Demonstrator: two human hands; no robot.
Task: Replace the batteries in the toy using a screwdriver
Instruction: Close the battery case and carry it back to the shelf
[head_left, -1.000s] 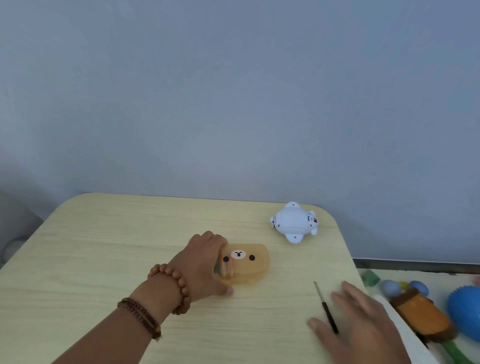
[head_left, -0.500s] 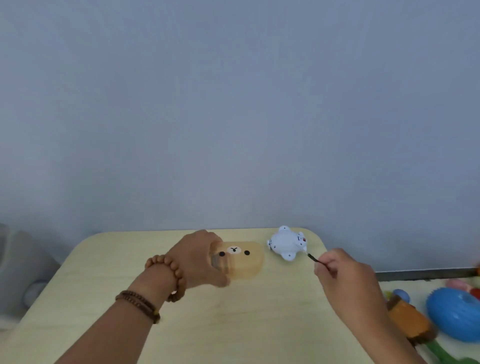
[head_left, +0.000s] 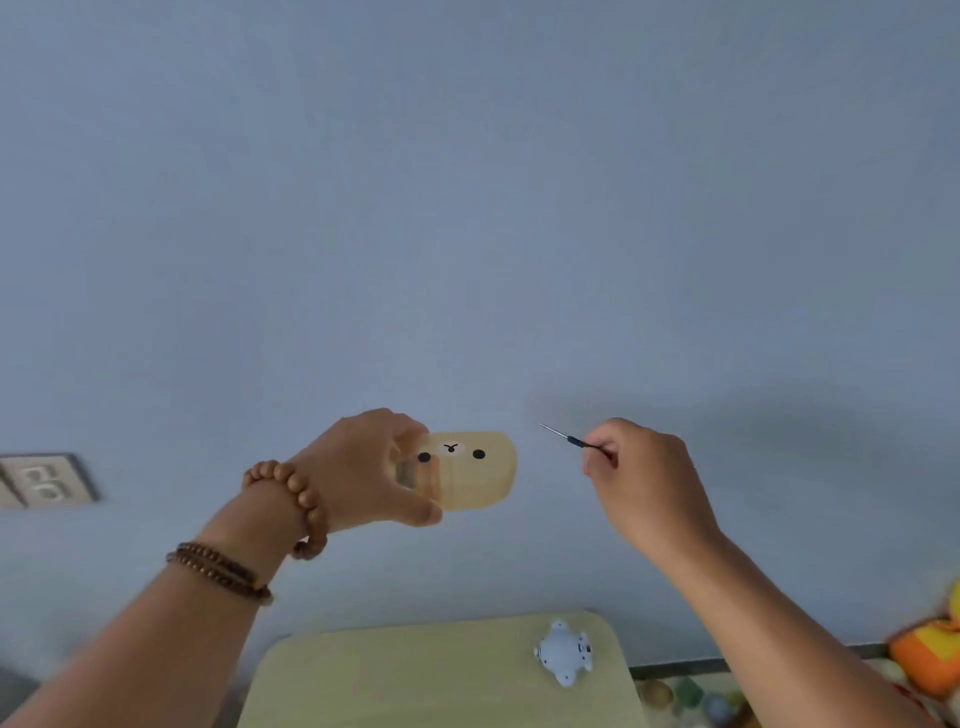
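Wall: the plain blue-grey wall (head_left: 467, 182) fills most of the view, and both hands are raised in front of it with free air on every side.
Table: the pale wooden table with rounded corners (head_left: 415, 680) sits low in the view, well below the hands; its near part is cut off by the bottom edge.
Left hand: the left hand (head_left: 363, 467) grips the left end of the case, fingers curled over the top and thumb pressed underneath.
Right hand: the right hand (head_left: 644, 478) has its fingers curled in, pinching the screwdriver's handle.
Case: the translucent amber plastic case with a bear face (head_left: 467, 470) is held in the air with the face toward the camera and its right end free. Something grey shows inside near the fingers, too blurred to identify.
Soft toy: the orange plush toy (head_left: 924, 660) is blurred and cut off by the right edge.
Toy: the small white plastic bear-shaped toy (head_left: 565, 652) lies on the table near its far right corner, close to the edge, with nothing touching it.
Socket: the white wall socket (head_left: 44, 478) at the left edge is blurred.
Bracelets: the brown bead bracelets (head_left: 296, 499) circle the left wrist.
Screwdriver: the thin black-handled metal screwdriver (head_left: 571, 440) points up and left toward the case, with a clear gap between tip and case.
Floor clutter: the small round objects (head_left: 685, 693) beside the table are too blurred to name.
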